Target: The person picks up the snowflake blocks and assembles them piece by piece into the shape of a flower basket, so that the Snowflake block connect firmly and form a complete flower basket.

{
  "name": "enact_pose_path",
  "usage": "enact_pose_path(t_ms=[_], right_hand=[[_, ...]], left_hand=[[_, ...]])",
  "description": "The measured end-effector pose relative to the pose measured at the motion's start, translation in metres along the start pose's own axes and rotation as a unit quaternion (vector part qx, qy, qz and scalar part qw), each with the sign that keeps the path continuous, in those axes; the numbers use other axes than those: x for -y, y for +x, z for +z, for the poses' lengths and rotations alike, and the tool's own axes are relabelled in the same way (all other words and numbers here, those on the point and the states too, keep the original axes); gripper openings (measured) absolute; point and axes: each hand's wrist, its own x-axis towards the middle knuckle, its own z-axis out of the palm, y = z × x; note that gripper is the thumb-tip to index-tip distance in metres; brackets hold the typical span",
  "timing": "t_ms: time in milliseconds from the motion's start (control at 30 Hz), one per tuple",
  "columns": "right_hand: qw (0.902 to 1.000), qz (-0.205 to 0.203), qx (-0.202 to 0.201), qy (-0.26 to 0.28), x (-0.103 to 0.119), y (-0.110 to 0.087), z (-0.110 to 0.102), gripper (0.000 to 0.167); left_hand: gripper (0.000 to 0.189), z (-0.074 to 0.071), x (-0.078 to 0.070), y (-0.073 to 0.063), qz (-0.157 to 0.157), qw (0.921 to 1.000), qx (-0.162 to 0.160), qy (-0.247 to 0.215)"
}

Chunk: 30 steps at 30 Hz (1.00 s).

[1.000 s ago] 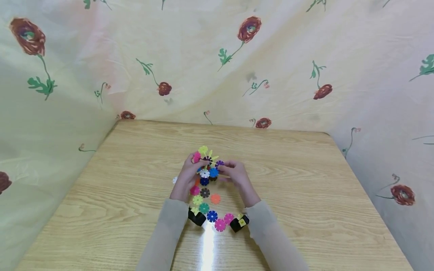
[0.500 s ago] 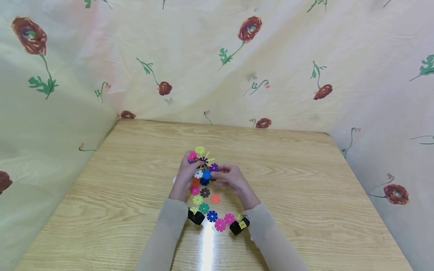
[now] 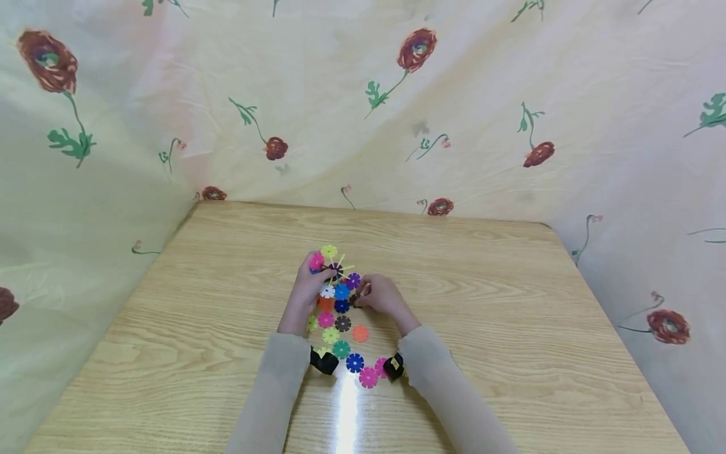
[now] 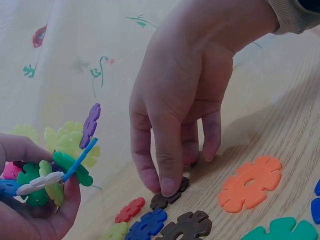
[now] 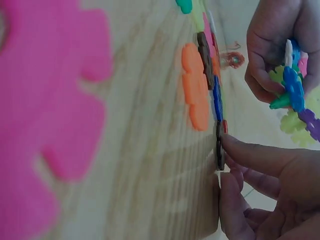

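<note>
In the head view, my left hand (image 3: pixel 306 285) holds up a joined cluster of slotted plastic flower discs (image 3: pixel 341 291). Purple, blue, white, yellow, pink and green pieces stick out of it at various angles. My right hand (image 3: pixel 383 295) is down at the table just right of that cluster. Its thumb and forefinger pinch a dark brown flower disc (image 4: pixel 159 201) lying on the wood, as the left wrist view shows. From the right wrist view, the thumb meets one end of this brown disc (image 5: pixel 220 150), with the forefinger at its lower end.
Loose flower discs lie on the wooden table (image 3: pixel 482 302) toward me: a black-brown one (image 3: pixel 343 323), an orange one (image 3: pixel 360 333), a teal one (image 3: pixel 341 349) and several pink, blue and yellow ones. A flowered cloth (image 3: pixel 340 107) hangs behind the table and at its sides.
My left hand has shifted a little left with the disc cluster. My right hand has left the cluster's purple and blue discs and come down onto the brown disc on the table.
</note>
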Motion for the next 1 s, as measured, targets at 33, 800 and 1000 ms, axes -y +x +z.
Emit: enact_pose_path(t_ms=[33, 800, 1000], right_hand=[[0.9999, -0.005, -0.001, -0.013, 0.001, 0.0, 0.0, 0.016], [0.9477, 0.038, -0.1, 0.3, 0.012, -0.01, -0.023, 0.021], [0.9518, 0.038, -0.126, 0.277, 0.011, -0.008, -0.02, 0.018]], left_hand=[[0.047, 0.0, 0.0, 0.0, -0.001, 1.0, 0.001, 0.001], [0.063, 0.002, 0.002, -0.003, -0.02, 0.9937, -0.022, 0.108], [0.049, 0.004, 0.004, -0.003, 0.021, 0.9924, -0.013, 0.12]])
